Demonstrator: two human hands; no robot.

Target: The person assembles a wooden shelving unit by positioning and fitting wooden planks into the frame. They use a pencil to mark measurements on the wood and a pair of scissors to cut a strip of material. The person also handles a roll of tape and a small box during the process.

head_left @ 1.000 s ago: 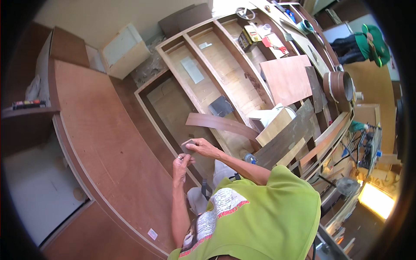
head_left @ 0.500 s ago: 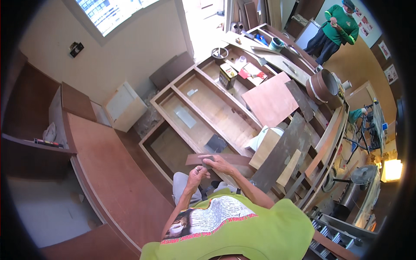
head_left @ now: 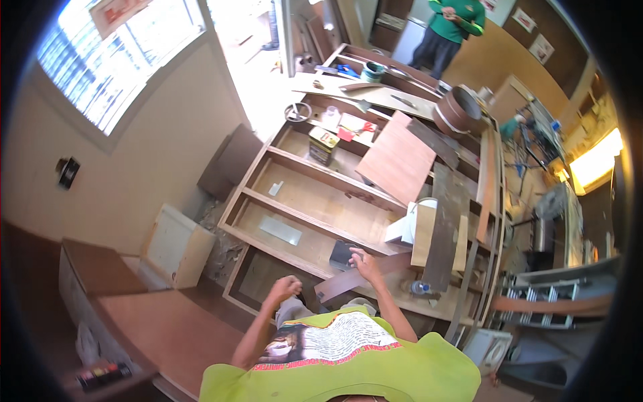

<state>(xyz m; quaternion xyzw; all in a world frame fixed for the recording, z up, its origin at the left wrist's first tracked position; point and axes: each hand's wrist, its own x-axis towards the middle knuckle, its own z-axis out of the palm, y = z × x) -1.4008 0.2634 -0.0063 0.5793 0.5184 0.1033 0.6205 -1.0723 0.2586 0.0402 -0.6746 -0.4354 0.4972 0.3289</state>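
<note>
My left hand (head_left: pixel 286 288) is closed above my knee, at the near edge of a wooden frame; whatever it may hold is hidden. To its right, my right hand (head_left: pixel 366 265) has its fingers partly stretched and apart, with nothing plainly held. It is nearest to a dark square sheet (head_left: pixel 341 254) in a frame compartment, and I cannot tell if they touch. Under the right hand, a curved brown wooden strip (head_left: pixel 335 286) lies across the near part of the frame.
The large wooden frame (head_left: pixel 305 188) carries a pinkish board (head_left: pixel 396 161), a dark plank (head_left: pixel 443 224), a yellow-topped can (head_left: pixel 323 145) and a brown bucket (head_left: pixel 457 110). A bottle (head_left: pixel 420 287) lies at near right. A ladder (head_left: pixel 542 301) stands right. Another person (head_left: pixel 447 33) stands far off.
My hands, together around a small dark piece before, have moved apart: the left stays near my knee, the right reaches forward and right. My view has turned to the right.
</note>
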